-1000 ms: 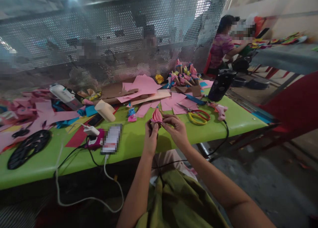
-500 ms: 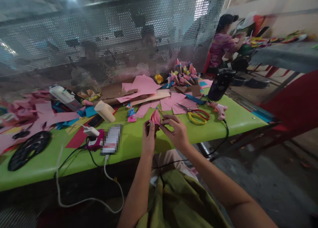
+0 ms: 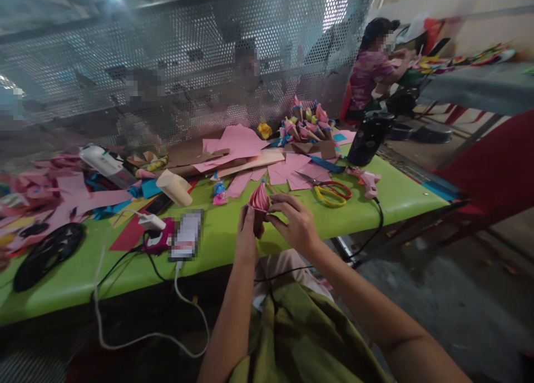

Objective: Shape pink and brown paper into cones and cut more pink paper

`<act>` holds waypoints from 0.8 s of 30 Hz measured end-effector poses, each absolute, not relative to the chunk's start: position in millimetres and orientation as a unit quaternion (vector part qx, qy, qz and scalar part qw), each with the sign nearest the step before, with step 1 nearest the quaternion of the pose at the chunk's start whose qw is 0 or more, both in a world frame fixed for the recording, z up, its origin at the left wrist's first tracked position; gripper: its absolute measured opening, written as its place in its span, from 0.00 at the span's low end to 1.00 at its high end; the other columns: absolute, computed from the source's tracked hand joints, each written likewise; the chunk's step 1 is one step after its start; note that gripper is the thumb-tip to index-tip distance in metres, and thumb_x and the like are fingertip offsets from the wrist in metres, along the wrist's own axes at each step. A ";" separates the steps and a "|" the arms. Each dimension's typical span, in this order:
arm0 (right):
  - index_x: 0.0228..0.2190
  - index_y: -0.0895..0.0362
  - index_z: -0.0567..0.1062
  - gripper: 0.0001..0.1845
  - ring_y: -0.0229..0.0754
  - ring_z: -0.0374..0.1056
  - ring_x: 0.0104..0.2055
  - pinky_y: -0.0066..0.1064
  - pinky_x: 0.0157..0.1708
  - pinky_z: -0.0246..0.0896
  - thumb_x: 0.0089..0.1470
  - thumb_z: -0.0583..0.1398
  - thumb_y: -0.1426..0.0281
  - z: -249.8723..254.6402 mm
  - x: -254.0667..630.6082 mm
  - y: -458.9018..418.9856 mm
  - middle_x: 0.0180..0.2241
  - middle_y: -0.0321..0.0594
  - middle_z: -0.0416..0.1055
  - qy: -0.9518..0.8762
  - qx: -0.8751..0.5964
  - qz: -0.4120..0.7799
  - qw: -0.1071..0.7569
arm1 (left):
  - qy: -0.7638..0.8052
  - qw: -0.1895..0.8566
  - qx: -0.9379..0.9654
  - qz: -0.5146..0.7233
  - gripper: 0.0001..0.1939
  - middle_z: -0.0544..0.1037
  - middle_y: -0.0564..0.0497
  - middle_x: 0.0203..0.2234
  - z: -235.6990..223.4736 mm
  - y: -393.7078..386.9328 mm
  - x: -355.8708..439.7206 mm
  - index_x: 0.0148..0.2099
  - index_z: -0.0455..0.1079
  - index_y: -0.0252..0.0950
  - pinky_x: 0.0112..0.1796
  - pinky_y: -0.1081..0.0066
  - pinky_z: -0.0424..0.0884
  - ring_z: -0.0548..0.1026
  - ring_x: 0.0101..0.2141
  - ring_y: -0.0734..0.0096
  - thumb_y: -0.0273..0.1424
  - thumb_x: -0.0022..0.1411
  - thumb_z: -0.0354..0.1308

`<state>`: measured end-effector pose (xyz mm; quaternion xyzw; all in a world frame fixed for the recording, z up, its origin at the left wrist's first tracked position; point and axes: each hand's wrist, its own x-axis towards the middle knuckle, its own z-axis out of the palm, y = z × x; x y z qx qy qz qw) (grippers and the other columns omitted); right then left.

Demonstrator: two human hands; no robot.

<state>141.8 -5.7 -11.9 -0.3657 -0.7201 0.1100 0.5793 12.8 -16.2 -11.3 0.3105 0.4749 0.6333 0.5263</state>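
Observation:
Over the front edge of the green table (image 3: 225, 241) I hold a paper ice cream cone with a pleated pink swirl top (image 3: 259, 197). My left hand (image 3: 248, 230) is wrapped round its brown lower part, thumb up along the side. The fingers of my right hand (image 3: 295, 220) pinch the pink rim on the right side. Between the hands, the cone's underside is mostly hidden. Scissors (image 3: 327, 191) with yellow and red handles lie beyond my right hand, beside a pink glue gun (image 3: 369, 184). A small blue and pink piece (image 3: 219, 193) lies behind the cone.
Pink paper sheets (image 3: 236, 144) and several finished paper cones (image 3: 306, 124) are at the back. A dark tumbler (image 3: 369, 138) stands at right. At left lie a phone (image 3: 186, 235), power strip (image 3: 161, 235) and black fan (image 3: 50, 258). Another person (image 3: 371, 74) sits beyond.
The cone has tilted slightly in my hands, showing more of its pleated side. Both hands stay on it, shifting only a little. Part of something, perhaps another person's hand, appears at the left edge.

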 end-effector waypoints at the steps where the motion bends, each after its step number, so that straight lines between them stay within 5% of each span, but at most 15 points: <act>1: 0.34 0.49 0.79 0.04 0.49 0.75 0.49 0.42 0.50 0.71 0.58 0.63 0.69 -11.2 142.1 -5.7 0.45 0.44 0.78 -0.716 -0.365 0.122 0.583 | 0.468 0.535 0.307 0.632 0.27 0.71 0.58 0.23 -9.3 -17.2 13.3 0.41 0.72 0.39 0.19 0.78 0.52 0.61 0.19 0.82 0.54 0.49 0.68; 8: 0.36 0.49 0.78 0.04 0.49 0.75 0.50 0.42 0.50 0.71 0.57 0.66 0.65 -7.6 143.5 -8.7 0.44 0.44 0.78 -0.691 -0.359 0.170 0.604 | 0.447 0.594 0.247 0.622 0.27 0.78 0.53 0.31 1.7 -21.0 15.0 0.42 0.74 0.37 0.21 0.79 0.55 0.68 0.24 0.80 0.50 0.46 0.70; 14: 0.35 0.48 0.80 0.08 0.47 0.75 0.48 0.41 0.49 0.71 0.63 0.60 0.67 -4.5 142.2 -12.2 0.42 0.43 0.78 -0.681 -0.357 0.164 0.618 | 0.431 0.598 0.267 0.621 0.25 0.76 0.54 0.25 7.1 -22.2 15.8 0.37 0.72 0.36 0.20 0.79 0.55 0.68 0.23 0.79 0.50 0.47 0.70; 24: 0.33 0.48 0.79 0.01 0.48 0.75 0.46 0.42 0.49 0.71 0.57 0.65 0.68 -5.4 141.3 -11.0 0.41 0.42 0.79 -0.663 -0.362 0.163 0.634 | 0.417 0.615 0.253 0.619 0.24 0.76 0.56 0.24 4.9 -21.6 17.1 0.39 0.74 0.37 0.17 0.79 0.50 0.65 0.20 0.81 0.50 0.50 0.69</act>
